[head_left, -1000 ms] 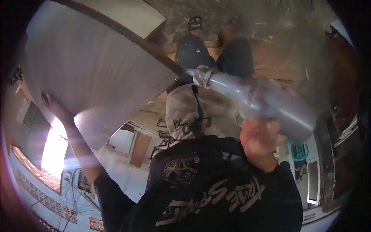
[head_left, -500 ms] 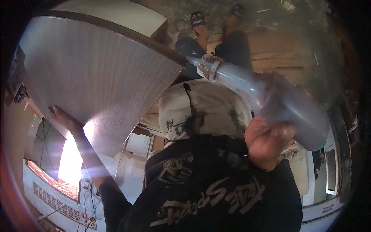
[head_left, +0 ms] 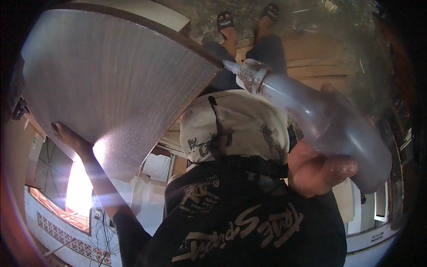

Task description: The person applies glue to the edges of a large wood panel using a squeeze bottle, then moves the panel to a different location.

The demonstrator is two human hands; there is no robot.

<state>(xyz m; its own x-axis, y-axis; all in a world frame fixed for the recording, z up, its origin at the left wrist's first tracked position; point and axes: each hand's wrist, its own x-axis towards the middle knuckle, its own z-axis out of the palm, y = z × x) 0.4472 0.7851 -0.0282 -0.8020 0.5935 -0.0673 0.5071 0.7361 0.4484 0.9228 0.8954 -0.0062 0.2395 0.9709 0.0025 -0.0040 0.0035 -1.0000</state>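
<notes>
My right hand (head_left: 318,171) is wrapped round a translucent plastic squeeze bottle (head_left: 342,129), held tilted with its narrow nozzle pointing to the left. The nozzle tip is at the corner of a large wood-grain panel (head_left: 120,80), along its dark edge; whether it touches cannot be made out. Brownish stains cover the bottle's collar. On the panel's left side lies my left hand (head_left: 71,138), fingers stretched out near the border and holding nothing.
A pale board (head_left: 138,11) lies beyond the panel's far edge. Brown flat sheets (head_left: 311,60) lie on the floor to the right of my legs. Bright light comes through a window opening (head_left: 80,191) at the lower left. Cables hang beside it.
The bottle and my right hand have shifted slightly right and down in the view. The nozzle stays by the panel's edge. My left hand keeps its place on the panel.
</notes>
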